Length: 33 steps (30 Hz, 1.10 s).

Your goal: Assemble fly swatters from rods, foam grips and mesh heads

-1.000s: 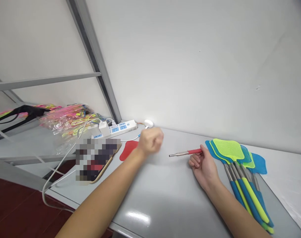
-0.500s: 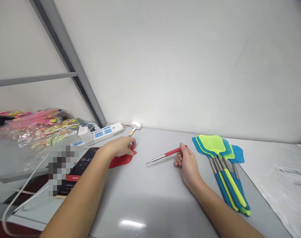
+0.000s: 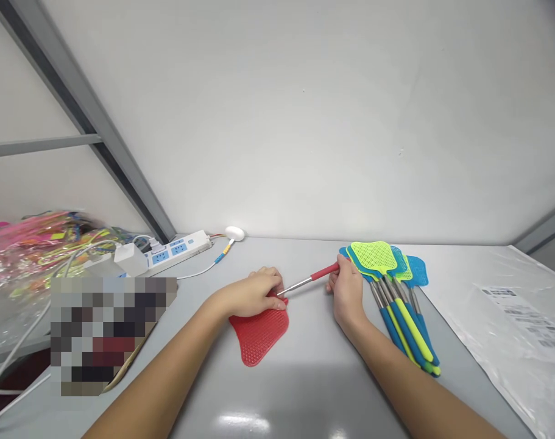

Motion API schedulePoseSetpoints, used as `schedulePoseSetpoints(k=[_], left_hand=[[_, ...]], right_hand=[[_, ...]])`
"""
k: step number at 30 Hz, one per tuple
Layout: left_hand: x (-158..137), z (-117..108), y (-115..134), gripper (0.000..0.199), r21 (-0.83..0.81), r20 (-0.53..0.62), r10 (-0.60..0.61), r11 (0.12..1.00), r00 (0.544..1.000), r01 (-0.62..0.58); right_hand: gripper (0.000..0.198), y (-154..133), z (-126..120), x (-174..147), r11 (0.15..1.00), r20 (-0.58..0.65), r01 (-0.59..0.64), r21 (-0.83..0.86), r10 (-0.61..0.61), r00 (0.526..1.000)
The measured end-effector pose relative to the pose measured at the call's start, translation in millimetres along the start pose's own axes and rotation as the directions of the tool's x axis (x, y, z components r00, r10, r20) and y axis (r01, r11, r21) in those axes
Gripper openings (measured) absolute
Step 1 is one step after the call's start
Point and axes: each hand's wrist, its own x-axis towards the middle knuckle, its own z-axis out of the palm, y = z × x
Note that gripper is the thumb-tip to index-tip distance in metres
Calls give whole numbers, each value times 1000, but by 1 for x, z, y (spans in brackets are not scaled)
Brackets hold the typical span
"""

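My left hand (image 3: 259, 292) is closed on a red perforated fly swatter head (image 3: 262, 337), whose mesh points toward me over the grey table. In my right hand (image 3: 347, 286) is the red grip of a telescopic handle (image 3: 325, 271). Its thin metal rod slants down to the left, and the tip meets the swatter head's neck at my left fingers. Those fingers partly hide the joint, so I cannot tell whether the rod sits inside. Just right of my right hand lies a pile of blue and yellow-green fly swatters (image 3: 374, 256), their handles toward me.
A white power strip (image 3: 181, 251) with plugs and a white oval device (image 3: 234, 233) lie at the back left. A blurred-out phone (image 3: 117, 335) is at the left edge. Colourful plastic-wrapped goods (image 3: 39, 262) sit beyond it. A white plastic bag (image 3: 496, 317) covers the right side.
My left hand has brought the red swatter head from beside the phone rightward to the rod's tip. My right hand still holds the handle. The view has turned slightly right.
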Motion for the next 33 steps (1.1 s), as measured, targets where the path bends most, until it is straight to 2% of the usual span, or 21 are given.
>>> schedulePoseSetpoints(k=[4, 11, 19, 24, 28, 33], left_hand=[[-3, -11, -5, 23, -99, 97, -24, 994, 995, 34], [0, -14, -11, 29, -253, 229, 48, 967, 972, 12], [2, -18, -18, 30, -340, 239, 68, 940, 969, 18], [2, -18, -16, 31, -358, 243, 15, 931, 970, 75], [2, -17, -16, 30, -352, 230, 79, 936, 970, 8], [3, -10, -11, 28, -308, 222, 101, 951, 970, -29]], right_hand=[[30, 0, -1, 5, 1000, -31, 7, -3, -7, 999], [29, -2, -1, 4, 1000, -33, -9, -1, 9, 999], [30, -1, -1, 3, 999, -6, 9, -36, -9, 1000], [31, -3, 0, 3, 999, 39, -1, -53, 3, 999], [31, -6, 0, -2, 999, 50, -9, -40, 11, 999], [31, -8, 0, -8, 999, 55, 13, -33, -11, 998]])
